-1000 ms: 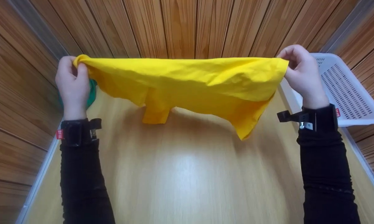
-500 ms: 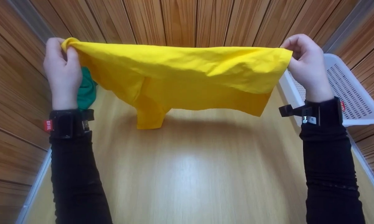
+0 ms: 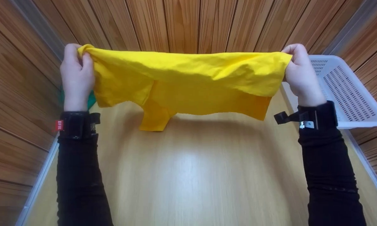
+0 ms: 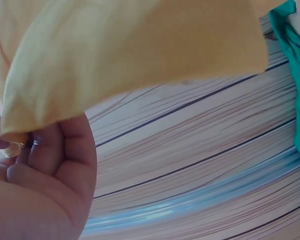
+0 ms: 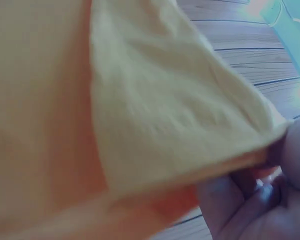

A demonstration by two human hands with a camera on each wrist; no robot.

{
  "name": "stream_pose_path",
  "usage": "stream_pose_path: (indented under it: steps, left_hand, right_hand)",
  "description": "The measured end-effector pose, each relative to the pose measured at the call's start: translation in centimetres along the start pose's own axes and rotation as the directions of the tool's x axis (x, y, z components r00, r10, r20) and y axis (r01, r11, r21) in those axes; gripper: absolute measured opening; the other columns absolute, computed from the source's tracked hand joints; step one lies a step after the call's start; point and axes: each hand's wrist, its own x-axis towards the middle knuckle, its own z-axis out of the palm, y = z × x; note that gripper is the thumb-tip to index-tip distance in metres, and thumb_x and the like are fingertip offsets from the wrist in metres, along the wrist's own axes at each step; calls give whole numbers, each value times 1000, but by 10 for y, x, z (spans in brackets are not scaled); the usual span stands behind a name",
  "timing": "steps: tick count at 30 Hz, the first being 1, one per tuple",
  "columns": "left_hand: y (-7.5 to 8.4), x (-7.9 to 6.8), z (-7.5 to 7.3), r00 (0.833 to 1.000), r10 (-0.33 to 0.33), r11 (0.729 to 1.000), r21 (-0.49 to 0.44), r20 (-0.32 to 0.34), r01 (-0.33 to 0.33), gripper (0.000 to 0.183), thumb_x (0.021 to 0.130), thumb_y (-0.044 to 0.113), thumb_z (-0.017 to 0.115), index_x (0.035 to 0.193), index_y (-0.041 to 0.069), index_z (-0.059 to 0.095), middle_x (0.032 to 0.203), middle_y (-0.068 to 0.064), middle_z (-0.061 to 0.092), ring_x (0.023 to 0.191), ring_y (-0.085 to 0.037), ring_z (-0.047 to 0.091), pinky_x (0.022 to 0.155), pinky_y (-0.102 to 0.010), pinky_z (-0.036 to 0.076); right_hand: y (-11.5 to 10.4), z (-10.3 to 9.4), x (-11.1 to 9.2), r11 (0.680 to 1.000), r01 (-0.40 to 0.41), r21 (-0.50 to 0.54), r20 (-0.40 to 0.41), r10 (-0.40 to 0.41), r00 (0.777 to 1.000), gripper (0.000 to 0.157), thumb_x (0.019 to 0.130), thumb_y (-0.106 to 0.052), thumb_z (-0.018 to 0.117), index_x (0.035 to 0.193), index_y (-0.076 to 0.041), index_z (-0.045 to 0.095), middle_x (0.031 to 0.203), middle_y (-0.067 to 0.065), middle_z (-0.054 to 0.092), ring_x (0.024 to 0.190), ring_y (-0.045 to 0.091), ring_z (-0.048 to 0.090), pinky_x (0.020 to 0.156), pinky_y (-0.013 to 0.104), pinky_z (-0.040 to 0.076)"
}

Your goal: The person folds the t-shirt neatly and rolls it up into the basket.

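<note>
Pinching its ends, left fingers [image 3: 71,55] and right fingers [image 3: 299,55] suspend yellow cloth [image 3: 191,84] between them.

Head view from above and behind left hand [image 3: 77,79] and right hand [image 3: 303,78], facing down, wrist views close on each, yellow cloth [image 3: 204,81] in all.

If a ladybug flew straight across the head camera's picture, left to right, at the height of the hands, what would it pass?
Wooden wall → left hand → yellow cloth → right hand → white basket → wooden wall again.
</note>
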Motion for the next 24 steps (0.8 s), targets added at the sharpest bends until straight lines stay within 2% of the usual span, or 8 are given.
stream_pose_path:
  steps: [3, 6, 9, 13, 15, 17, 20, 24]
  left_hand:
    - [-1, 0, 6, 1000, 6, 1000, 4, 6, -6, 31, 104, 42, 41, 130, 25, 44, 119, -1, 52, 100, -15, 52, 88, -31, 45]
    - [-4, -1, 10, 1000, 26, 1000, 6, 9, -26, 33, 104, 40, 42, 134, 25, 45, 128, -4, 54, 103, -17, 54, 91, -30, 47]
    - [-8, -3, 9, 999, 41, 999, 13, 34, -41, 37, 103, 39, 45, 139, 31, 45, 120, -4, 56, 90, -15, 55, 85, -27, 48]
    - [-12, -3, 6, 994, 16, 1000, 13, 106, -18, 42, 102, 40, 47, 144, 38, 44, 117, -2, 55, 80, -14, 53, 79, -27, 47]
    - [-12, -4, 6, 990, 3, 1000, 7, 140, -4, 38, 103, 37, 48, 141, 34, 49, 122, -2, 54, 85, -15, 55, 81, -28, 48]
    - [-12, -4, 8, 987, 4, 1000, 10, 159, -5, 32, 104, 33, 47, 134, 28, 56, 116, -2, 55, 91, -15, 54, 83, -29, 47]
    - [-11, -3, 10, 986, 22, 999, 28, 167, -27, 27, 105, 27, 46, 124, 18, 62, 110, -2, 55, 95, -17, 52, 84, -29, 46]
    - [-9, -3, 9, 983, -8, 999, 43, 183, 0, 26, 105, 28, 46, 121, 15, 63, 116, -4, 55, 102, -19, 50, 90, -29, 45]
  right_hand:
    - [1, 7, 1, 997, -55, 61, -68, 60, 996, 18, 102, -2, 48, 112, -12, 38, 95, 11, 48, 77, 18, 57, 69, 19, 52]
    - [2, 14, 2, 995, -80, 66, -114, 87, 990, 28, 98, 9, 42, 116, -14, 39, 106, 7, 45, 83, 18, 57, 72, 19, 52]
    - [3, 17, 1, 994, -102, 41, -117, 106, 988, 41, 96, 13, 41, 125, -15, 42, 112, 6, 44, 88, 18, 55, 73, 20, 53]
    - [6, 16, 4, 997, -81, 17, -123, 82, 989, 56, 91, 18, 42, 133, -17, 46, 106, 9, 49, 88, 19, 55, 73, 20, 54]
    - [9, 15, 6, 998, -55, 12, -136, 57, 989, 54, 87, 21, 42, 126, -14, 54, 105, 9, 50, 87, 19, 55, 72, 21, 54]
    - [12, 14, 9, 999, -51, 7, -143, 52, 988, 45, 85, 22, 41, 111, -9, 62, 104, 9, 50, 82, 19, 57, 68, 20, 54]
    - [16, 14, 11, 997, -75, -32, -134, 70, 988, 32, 86, 18, 43, 90, -3, 66, 104, 8, 50, 76, 16, 58, 62, 19, 53]
    - [20, 12, 9, 986, -55, -160, -67, 44, 997, 23, 90, 11, 48, 86, -3, 66, 101, 5, 56, 76, 15, 58, 63, 18, 52]
